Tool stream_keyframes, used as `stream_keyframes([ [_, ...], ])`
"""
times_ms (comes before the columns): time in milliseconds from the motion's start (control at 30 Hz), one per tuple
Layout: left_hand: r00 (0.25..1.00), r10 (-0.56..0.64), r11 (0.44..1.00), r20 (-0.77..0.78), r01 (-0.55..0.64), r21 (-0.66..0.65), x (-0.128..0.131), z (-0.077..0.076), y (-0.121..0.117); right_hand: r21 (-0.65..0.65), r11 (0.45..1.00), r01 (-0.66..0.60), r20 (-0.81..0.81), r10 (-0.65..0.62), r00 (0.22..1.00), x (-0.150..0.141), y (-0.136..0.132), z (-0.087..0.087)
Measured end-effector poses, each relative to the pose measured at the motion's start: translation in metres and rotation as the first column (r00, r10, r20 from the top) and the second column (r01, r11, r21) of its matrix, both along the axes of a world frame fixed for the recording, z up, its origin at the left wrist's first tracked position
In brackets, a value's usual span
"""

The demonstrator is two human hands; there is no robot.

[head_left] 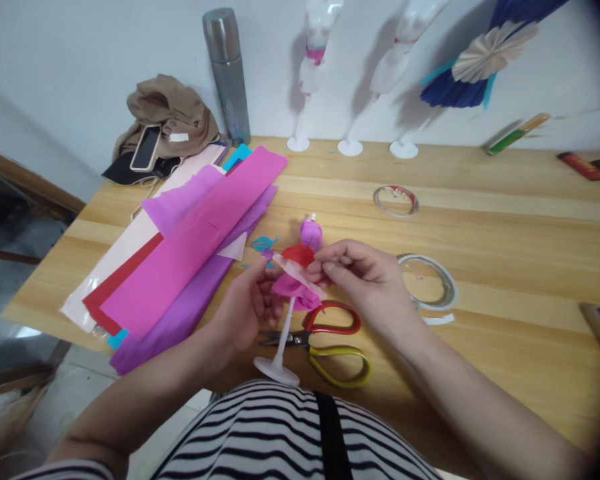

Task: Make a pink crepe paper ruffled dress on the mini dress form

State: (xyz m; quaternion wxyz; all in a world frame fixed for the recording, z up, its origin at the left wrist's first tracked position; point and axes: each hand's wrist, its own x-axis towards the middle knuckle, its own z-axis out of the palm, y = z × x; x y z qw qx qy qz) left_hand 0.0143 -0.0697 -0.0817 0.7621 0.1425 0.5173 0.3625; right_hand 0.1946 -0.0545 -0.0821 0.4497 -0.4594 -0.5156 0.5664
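Observation:
A small white mannequin stand (281,360) rises in front of me, its figure dressed in crepe paper. The upper body is wrapped in purple paper (311,234), with red paper (298,254) at the waist. Below it, a pale pink layer (296,269) lies over a bright pink skirt (299,293). My right hand (360,272) pinches the paper at the waist's right side. On the other side, my left hand (253,300) is loosely curled beside the skirt, thumb and fingers apart. Scissors (303,339) with red and yellow handles lie partly behind the stand.
Stacked crepe paper sheets (195,243) cover the left of the table. Tape rolls (453,297) lie at the right. Along the wall stand a thermos (229,80) and three mannequins, including one with a blue paper dress (455,90). A phone (146,148) rests on brown cloth (173,107).

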Motion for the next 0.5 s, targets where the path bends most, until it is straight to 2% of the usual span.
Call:
stream_keyframes([
  [133,0.977,-0.186,0.977,-0.103,0.195,0.084,0.002,0.001,0.000,0.044,0.997,-0.061,0.037,0.060,0.998,-0.002,-0.002,0.002],
  [200,0.956,-0.237,0.960,-0.173,0.259,0.112,0.004,0.000,0.001,0.093,0.992,-0.088,0.074,0.082,0.994,-0.003,-0.004,0.001],
  [300,0.949,-0.217,0.961,-0.227,0.248,0.118,0.005,0.000,0.003,0.101,0.994,-0.042,0.076,0.035,0.996,-0.002,-0.004,-0.002],
  [400,0.967,-0.213,0.967,-0.141,0.229,0.111,0.002,0.000,0.003,0.117,0.993,-0.024,0.073,0.015,0.997,0.001,-0.004,0.000],
  [433,0.970,-0.219,0.967,-0.102,0.230,0.108,0.000,0.000,0.003,0.140,0.989,-0.048,0.121,0.031,0.992,0.002,-0.004,0.002],
  [500,0.972,-0.230,0.966,-0.048,0.234,0.111,-0.004,0.001,0.002,0.192,0.972,-0.139,0.334,0.069,0.940,0.004,-0.008,0.010],
])
